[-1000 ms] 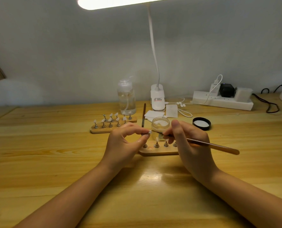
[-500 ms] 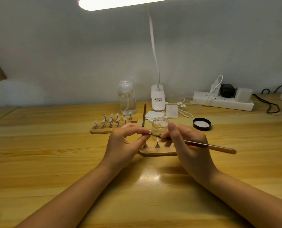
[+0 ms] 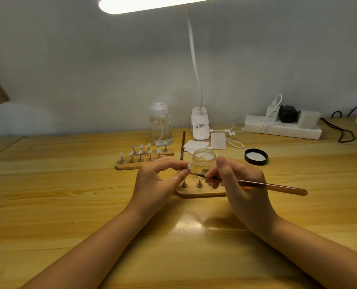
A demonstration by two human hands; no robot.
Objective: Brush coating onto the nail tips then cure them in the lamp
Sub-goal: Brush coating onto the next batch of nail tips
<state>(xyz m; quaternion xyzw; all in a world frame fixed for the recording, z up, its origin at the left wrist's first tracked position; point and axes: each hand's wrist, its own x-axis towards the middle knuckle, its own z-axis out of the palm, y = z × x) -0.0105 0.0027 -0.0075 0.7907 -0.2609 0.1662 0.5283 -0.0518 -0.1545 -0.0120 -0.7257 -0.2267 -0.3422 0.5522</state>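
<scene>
Pinching small nail tip [image 3: 186,166] between thumb and forefinger, left hand [image 3: 156,184] sits at centre, above near wooden stand [image 3: 196,192]. Right hand [image 3: 242,188] grips brush [image 3: 257,184], bristles touching tip. Open jar [image 3: 203,160] just behind, 12 o'clock; lid [image 3: 255,157] at 2 o'clock.

The nail tip [image 3: 187,165] pinched in the left hand [image 3: 155,185] is too small to show its coating. The right hand [image 3: 241,187] hides the near wooden stand [image 3: 196,192] beyond its second peg, and the brush [image 3: 273,187] ferrule.
</scene>
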